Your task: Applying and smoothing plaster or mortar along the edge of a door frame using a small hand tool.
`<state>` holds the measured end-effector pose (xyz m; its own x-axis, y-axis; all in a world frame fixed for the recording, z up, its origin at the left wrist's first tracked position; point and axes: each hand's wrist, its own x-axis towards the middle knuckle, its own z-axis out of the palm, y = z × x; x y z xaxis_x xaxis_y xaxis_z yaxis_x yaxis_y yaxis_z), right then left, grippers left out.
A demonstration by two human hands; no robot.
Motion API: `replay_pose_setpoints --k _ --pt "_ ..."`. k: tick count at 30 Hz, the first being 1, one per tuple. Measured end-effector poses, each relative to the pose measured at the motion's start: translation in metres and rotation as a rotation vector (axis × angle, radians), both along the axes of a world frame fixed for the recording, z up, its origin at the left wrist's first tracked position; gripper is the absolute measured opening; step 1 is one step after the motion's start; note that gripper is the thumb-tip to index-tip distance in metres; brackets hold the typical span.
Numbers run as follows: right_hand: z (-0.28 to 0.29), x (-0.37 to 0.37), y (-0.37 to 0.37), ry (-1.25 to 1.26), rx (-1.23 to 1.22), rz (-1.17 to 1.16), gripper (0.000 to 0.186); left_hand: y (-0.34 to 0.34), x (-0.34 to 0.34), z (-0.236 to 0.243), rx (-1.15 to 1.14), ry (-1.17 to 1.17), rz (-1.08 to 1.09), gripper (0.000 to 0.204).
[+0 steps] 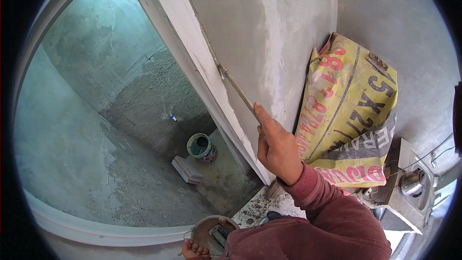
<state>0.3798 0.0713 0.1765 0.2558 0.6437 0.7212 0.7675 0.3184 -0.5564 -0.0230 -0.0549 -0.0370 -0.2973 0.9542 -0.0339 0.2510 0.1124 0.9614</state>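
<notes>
My right hand point(276, 150) grips a thin long-handled tool point(240, 92), index finger stretched along the handle. Its small tip meets the joint between the white door frame point(202, 74) and the grey plastered wall point(250, 33). I cannot make out whether the tip is a brush or a blade. Low in the picture, my left hand point(195, 249) is closed at the rim of a round, dirty bowl point(204, 226). A dark, blocky object point(219, 235) lies in this bowl. My sleeve hides part of the bowl.
Through the doorway, a paint-stained bucket point(202, 147) and a stack of tiles point(186, 169) stand on the floor. A yellow printed sheet point(344, 110) covers something in the right corner. Beside it are a sink point(427, 190) and a metal pot point(412, 182).
</notes>
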Motion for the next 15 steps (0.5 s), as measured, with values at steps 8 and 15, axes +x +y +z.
replay_pose_setpoints --k 8,15 --pt "-0.004 -0.002 -0.007 0.031 -0.080 -0.014 0.058 0.015 0.080 0.120 -0.448 -0.810 0.477 0.038" --pt "-0.011 -0.001 -0.004 -0.002 -0.052 -0.018 0.064 0.003 0.043 0.066 -0.142 -0.306 0.075 0.034"
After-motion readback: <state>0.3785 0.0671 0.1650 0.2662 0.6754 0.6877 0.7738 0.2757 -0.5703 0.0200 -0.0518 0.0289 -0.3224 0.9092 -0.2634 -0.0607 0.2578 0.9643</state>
